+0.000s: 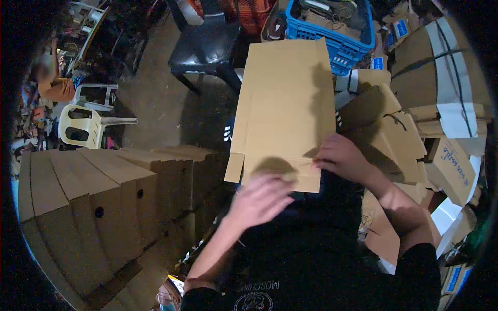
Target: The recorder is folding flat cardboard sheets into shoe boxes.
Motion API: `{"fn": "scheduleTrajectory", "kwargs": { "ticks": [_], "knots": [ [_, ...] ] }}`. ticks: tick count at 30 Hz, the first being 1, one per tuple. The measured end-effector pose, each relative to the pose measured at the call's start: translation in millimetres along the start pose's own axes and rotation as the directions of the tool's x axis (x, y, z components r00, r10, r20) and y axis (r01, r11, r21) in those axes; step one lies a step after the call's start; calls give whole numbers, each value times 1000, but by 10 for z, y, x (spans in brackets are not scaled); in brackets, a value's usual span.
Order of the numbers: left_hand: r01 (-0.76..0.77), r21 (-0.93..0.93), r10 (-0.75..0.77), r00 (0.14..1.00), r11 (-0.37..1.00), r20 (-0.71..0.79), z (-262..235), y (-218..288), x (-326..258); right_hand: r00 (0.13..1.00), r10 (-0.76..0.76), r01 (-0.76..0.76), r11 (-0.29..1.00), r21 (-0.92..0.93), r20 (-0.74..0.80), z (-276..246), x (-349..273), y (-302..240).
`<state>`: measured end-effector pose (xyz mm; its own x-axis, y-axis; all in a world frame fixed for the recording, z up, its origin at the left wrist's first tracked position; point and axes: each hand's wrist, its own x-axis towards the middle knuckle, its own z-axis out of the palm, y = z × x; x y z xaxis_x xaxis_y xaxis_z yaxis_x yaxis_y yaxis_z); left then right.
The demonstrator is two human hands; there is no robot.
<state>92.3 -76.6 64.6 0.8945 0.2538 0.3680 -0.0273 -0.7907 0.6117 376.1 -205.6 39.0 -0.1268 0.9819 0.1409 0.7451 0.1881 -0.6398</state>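
Observation:
A flat tan cardboard box (288, 103), partly folded along its creases, rests across my lap with its long side pointing away from me. At its near right corner my right hand (342, 158) has its fingers closed on the edge where the side meets the near flap. My left hand (262, 201) is over the near flap (306, 179), with fingers loosely apart and slightly blurred; its shadow falls on the board. A small side flap (235, 167) sticks out at the near left corner.
Stacked cardboard boxes (98, 181) stand close on my left. Opened cartons (389, 140) and a strapped bundle (441, 67) crowd the right. Beyond the box are a blue crate (332, 41) holding shoes and a black chair (205, 49). A person (54, 85) sits far left near a cream chair (80, 124).

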Motion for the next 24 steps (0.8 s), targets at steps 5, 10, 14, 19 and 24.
{"fn": "scheduleTrajectory", "kwargs": {
  "ticks": [5,10,14,19,24],
  "knots": [
    [517,-97,-502,741,850,-446,-425,-784,-265,994,70,-70,998,6,-89,77,-66,98],
    [465,-124,-474,878,877,-61,-247,-933,-261,994,26,-44,986,-162,-111,118,-102,128],
    [398,-76,-403,912,914,-71,-223,-1033,-249,983,58,-79,990,-117,-177,117,-148,166],
    [238,-19,-238,963,971,-123,-294,-917,-92,924,103,-124,992,-32,-367,176,-206,215],
    [319,-376,-468,773,870,-428,-10,-872,-131,876,374,-332,926,182,-305,29,-119,-7]
  ]
}}
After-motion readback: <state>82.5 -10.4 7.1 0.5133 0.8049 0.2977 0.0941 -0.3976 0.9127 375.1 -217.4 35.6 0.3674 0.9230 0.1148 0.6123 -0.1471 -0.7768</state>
